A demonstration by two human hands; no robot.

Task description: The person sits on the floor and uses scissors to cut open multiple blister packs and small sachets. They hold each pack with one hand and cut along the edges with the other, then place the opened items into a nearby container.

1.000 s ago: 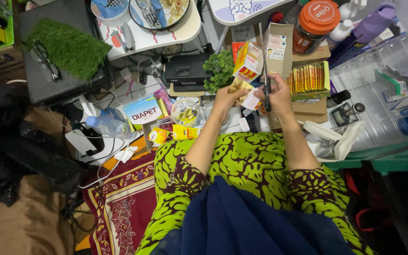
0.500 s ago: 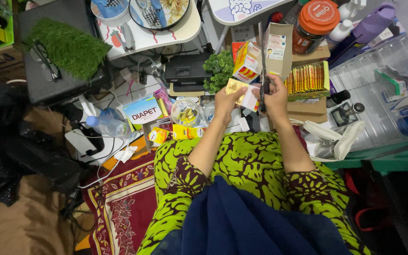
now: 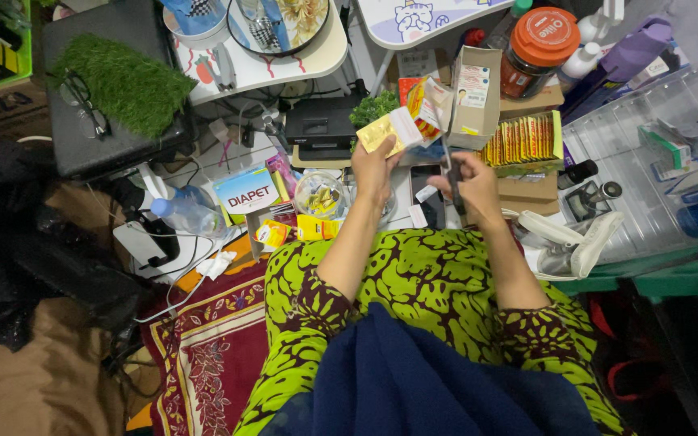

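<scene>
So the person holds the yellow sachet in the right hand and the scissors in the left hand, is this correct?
Not quite: the hands are swapped. The head view shows the yellow sachet in the left hand and the scissors in the right hand.

A patch of artificial grass (image 3: 127, 83) lies on a dark case (image 3: 94, 137), with a pair of glasses (image 3: 82, 109) at its edge. A white tabletop (image 3: 264, 69) carries a decorated plate (image 3: 284, 23). Below it sit a black printer (image 3: 321, 129) and a sprig of green foliage (image 3: 373, 106). A plastic water bottle (image 3: 187, 214) lies near a blue and white box (image 3: 248, 194) and a clear round container (image 3: 321, 195). An orange-lidded jar (image 3: 539, 48) stands above an open carton of yellow sachets (image 3: 523, 141). A red patterned rug (image 3: 212, 347) covers the floor.
</scene>
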